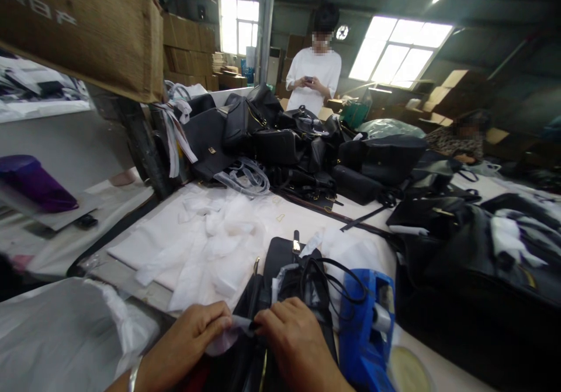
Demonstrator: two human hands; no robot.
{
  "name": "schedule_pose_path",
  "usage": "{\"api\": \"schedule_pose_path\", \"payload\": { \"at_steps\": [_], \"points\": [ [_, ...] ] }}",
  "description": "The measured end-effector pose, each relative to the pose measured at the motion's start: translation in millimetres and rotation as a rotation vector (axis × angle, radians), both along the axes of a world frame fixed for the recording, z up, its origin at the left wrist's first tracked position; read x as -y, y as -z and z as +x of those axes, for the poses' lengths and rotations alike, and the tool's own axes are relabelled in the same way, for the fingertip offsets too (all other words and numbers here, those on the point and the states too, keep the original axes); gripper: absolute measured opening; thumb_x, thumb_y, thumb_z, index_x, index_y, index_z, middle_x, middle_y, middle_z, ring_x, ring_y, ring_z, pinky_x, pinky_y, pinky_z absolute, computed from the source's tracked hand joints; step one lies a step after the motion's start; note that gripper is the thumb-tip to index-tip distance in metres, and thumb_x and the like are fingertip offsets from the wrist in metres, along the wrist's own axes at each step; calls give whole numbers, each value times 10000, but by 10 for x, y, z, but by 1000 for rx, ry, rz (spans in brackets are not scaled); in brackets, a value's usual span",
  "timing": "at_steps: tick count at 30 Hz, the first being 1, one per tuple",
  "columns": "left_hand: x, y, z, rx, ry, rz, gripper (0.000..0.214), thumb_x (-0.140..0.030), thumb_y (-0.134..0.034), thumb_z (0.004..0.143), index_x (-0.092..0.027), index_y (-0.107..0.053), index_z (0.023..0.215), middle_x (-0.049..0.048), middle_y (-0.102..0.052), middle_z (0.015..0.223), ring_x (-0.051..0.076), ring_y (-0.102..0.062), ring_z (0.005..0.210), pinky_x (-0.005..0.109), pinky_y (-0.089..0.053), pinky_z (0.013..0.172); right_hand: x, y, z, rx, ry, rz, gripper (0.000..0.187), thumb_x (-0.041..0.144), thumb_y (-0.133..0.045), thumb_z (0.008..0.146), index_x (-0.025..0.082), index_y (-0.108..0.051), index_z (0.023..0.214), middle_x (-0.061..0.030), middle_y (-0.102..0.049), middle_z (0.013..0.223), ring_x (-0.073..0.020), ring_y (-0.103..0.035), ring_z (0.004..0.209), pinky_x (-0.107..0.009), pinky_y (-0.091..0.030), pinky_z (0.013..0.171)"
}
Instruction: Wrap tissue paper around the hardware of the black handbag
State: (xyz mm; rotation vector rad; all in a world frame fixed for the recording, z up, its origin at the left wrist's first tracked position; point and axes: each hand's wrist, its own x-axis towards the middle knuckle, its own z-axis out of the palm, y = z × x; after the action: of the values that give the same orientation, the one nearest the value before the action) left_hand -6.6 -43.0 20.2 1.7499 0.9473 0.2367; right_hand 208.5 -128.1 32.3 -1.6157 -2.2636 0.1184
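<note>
A black handbag [280,257] with gold-coloured hardware lies in front of me at the table's near edge. My left hand [205,328] is closed, pinching a strip of thin white wrapping paper [223,340] over the bag. Close beside it, my right hand [289,330] has its fingers curled on a small dark piece of the bag, where the paper's other end meets it. Exactly what lies under the right fingertips is partly hidden. Thin black cords [328,275] loop over the bag's right side, next to a blue tape dispenser [366,333].
Crumpled white paper [214,234] covers the table's left part. Black bags [280,141] are heaped at the back, more [473,263] at right. A cardboard box [87,30] juts in upper left. A person in white [313,76] stands behind the heap; another [460,138] is at far right.
</note>
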Motion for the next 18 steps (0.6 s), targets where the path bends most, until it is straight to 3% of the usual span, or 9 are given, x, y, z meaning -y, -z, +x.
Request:
{"api": "schedule_pose_path", "payload": {
  "at_steps": [8,12,15,18],
  "points": [
    [75,-39,102,93,41,-195,367,-488,-454,938,-193,-629,805,-11,-643,715,159,-582,670,228,-428,632,-140,69,-177,-141,-19,-144,279,167,-662,863,229,-518,1094,23,-696,885,-182,-647,793,-304,-386,713],
    [3,38,49,59,5,-192,382,-508,-439,938,-194,-609,801,-19,-615,677,149,-567,603,226,-422,570,-138,-29,19,-183,-44,-173,293,189,-628,887,242,-517,1153,8,-686,982,-185,-618,913,-340,-380,928],
    [-81,47,25,24,-9,-94,399,-510,-431,942,-198,-602,764,-22,-614,671,151,-576,617,229,-420,592,-178,-74,200,-126,43,-137,117,197,-579,918,232,-577,1029,3,-673,919,-188,-593,932,-411,-277,1067],
    [-115,29,77,2,9,-47,408,-500,-405,954,-201,-601,757,-20,-624,682,154,-590,651,232,-421,635,-260,-36,202,-57,58,-135,49,215,-576,918,221,-591,871,3,-654,837,-185,-580,879,-402,-295,1057]
  ]
}}
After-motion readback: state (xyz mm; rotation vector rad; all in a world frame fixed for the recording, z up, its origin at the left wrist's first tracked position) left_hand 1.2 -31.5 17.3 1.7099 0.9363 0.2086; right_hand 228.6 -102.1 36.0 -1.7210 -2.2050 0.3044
